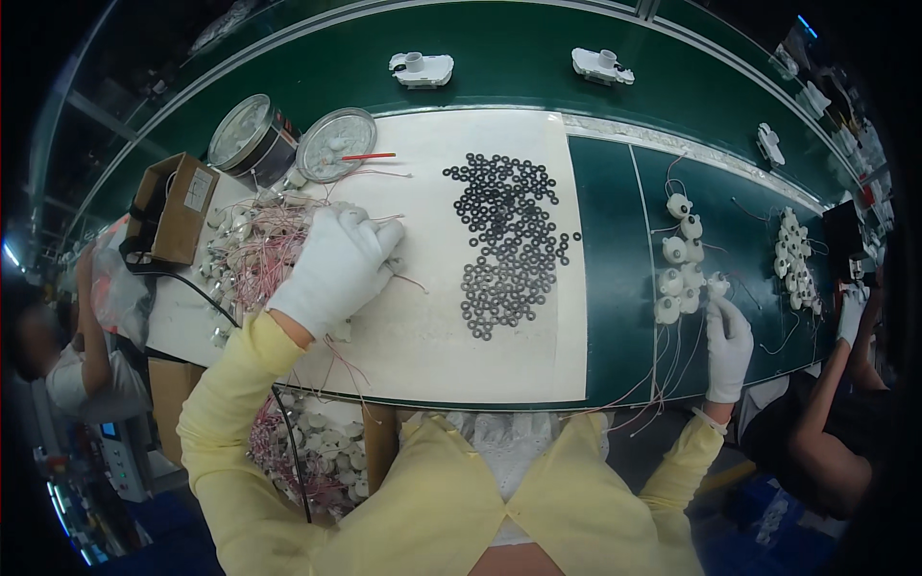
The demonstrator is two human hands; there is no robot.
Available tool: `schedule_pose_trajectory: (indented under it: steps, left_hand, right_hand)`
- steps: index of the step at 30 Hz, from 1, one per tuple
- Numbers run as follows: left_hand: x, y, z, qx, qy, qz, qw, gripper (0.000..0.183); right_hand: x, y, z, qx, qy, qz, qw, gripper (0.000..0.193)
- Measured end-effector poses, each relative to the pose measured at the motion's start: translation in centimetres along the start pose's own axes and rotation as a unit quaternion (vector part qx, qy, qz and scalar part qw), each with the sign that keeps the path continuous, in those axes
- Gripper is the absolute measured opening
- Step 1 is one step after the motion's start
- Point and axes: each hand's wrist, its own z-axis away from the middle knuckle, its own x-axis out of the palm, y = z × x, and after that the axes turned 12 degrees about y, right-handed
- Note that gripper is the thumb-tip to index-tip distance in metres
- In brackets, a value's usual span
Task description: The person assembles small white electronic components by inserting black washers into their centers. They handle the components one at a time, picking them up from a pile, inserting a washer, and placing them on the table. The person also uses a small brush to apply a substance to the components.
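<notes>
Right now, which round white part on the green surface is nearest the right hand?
The round white part at the fingertips of the right hand, the rightmost of its cluster; the rest there all lie farther left.

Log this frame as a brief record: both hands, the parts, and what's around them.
Left hand: white-gloved, at the right side of the wired-part pile; grip unclear
Right hand: white-gloved, fingertips at a round white part; grip unclear
Centre: many black rings on a white sheet
Back left: open cardboard box, tin, red stick
Far right: another person's gloved hand
</notes>
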Motion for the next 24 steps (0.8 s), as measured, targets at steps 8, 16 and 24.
schedule_pose_trajectory:
  steps: [8, 16, 24]
  left_hand:
    - [-3.1, 4.1, -2.7, 0.007, 0.053, -0.086, 0.995, 0.056]
    - [-3.6, 7.9, -1.4, -0.161, -0.227, 0.136, 0.951, 0.053]
    - [-2.2, 6.6, 0.6, -0.153, -0.059, 0.218, 0.962, 0.035]
  right_hand:
    - [-0.3, -0.6, 0.1, 0.008, -0.014, -0.056, 0.998, 0.024]
    - [0.0, -0.7, 0.0, -0.040, 0.002, -0.063, 0.997, 0.023]
    - [-0.1, -1.1, -0.1, -0.018, -0.012, -0.080, 0.997, 0.022]
